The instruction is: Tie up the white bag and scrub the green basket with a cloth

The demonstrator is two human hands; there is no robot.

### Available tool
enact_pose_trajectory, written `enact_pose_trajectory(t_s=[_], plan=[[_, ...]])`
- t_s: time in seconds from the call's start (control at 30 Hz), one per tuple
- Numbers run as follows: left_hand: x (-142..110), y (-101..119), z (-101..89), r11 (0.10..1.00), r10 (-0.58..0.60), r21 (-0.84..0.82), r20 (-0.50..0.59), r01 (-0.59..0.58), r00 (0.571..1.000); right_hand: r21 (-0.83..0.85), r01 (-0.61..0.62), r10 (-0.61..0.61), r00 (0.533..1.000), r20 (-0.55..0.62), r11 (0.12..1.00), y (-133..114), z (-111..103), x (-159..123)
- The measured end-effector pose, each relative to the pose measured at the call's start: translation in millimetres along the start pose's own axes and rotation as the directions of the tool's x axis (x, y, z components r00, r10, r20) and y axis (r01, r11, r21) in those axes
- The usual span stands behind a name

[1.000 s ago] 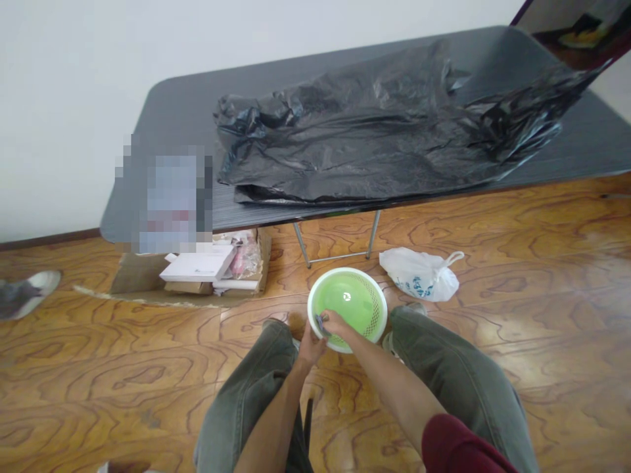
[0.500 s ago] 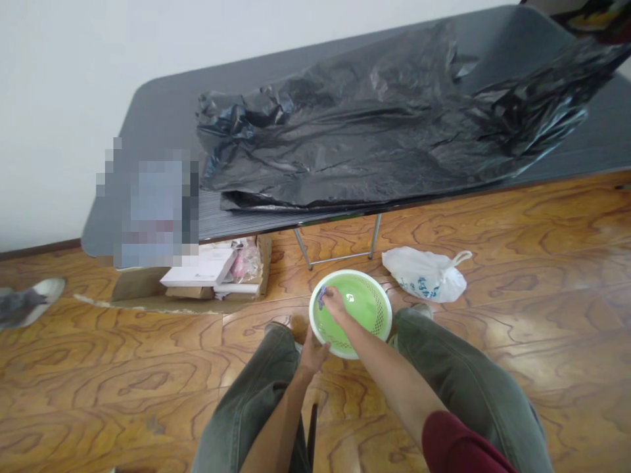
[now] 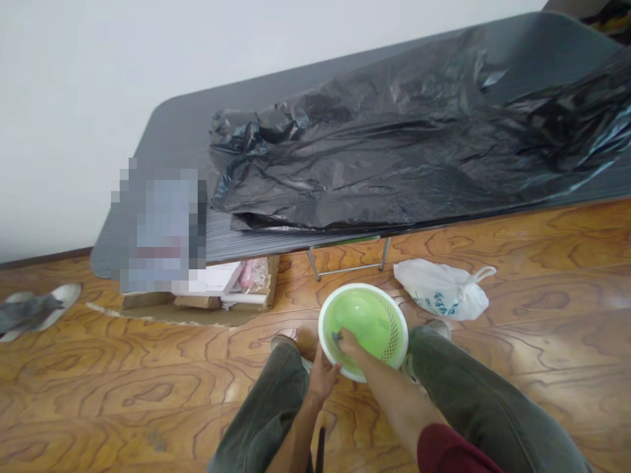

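Note:
Between my knees is a round plastic basin [image 3: 367, 309], green inside with a white rim and a band of small holes along its side. My left hand [image 3: 323, 376] grips its near-left rim, the thumb over the edge. Inside the basin, my right hand [image 3: 349, 343] is closed on a small greyish-purple cloth [image 3: 337, 336], pressed to the left part of the inner wall. Most of the cloth is hidden by the fingers.
A dark table [image 3: 187, 125] bears a crumpled black plastic sheet [image 3: 374, 151] and a blurred-out item [image 3: 167, 217]. Below are an open cardboard box [image 3: 187, 314] with papers and a tied white plastic bag [image 3: 441, 289]. Another person's shoe [image 3: 66, 302] shows at left.
My right hand has moved with the cloth down the basin's left side, nearer to me. My left hand stays on the rim. The whole view has shifted slightly.

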State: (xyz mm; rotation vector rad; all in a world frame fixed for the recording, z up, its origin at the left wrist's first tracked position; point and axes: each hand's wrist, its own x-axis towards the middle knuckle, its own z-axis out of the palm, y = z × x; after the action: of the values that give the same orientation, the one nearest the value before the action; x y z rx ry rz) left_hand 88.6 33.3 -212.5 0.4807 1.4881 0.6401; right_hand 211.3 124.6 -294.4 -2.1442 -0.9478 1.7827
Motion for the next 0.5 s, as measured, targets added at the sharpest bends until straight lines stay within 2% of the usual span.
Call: enact_pose_trajectory(t_s=[0.1,0.2,0.33,0.43,0.5], plan=[[2.5,0.5,1.4,0.998,-0.059,0.003,-0.044,0.059,0.997,-0.096,-0.079,0.088,0.992,0.089,0.992,13.4,-10.5,0.7],[5.1,1.3,2.4,0.993,-0.116,0.017,-0.063,0.117,0.991,-0.12,-0.071,0.081,0.993,0.083,0.99,6.9,-11.5,2.9],[6.9,2.4,2.8,0.993,-0.113,0.018,-0.061,0.114,0.992,0.048,0.003,-0.003,1.0,0.018,0.999,-25.9,-5.0,6.5],[8.1,2.5,2.7,0.994,-0.098,0.034,-0.062,0.1,0.993,0.17,-0.023,0.027,0.999,-0.019,0.985,-46.2,-3.5,8.2],[8.5,2.6,2.9,0.995,-0.085,0.049,-0.055,0.088,0.995,0.204,-0.046,0.049,0.999,-0.011,0.978,-48.5,-3.8,6.9]])
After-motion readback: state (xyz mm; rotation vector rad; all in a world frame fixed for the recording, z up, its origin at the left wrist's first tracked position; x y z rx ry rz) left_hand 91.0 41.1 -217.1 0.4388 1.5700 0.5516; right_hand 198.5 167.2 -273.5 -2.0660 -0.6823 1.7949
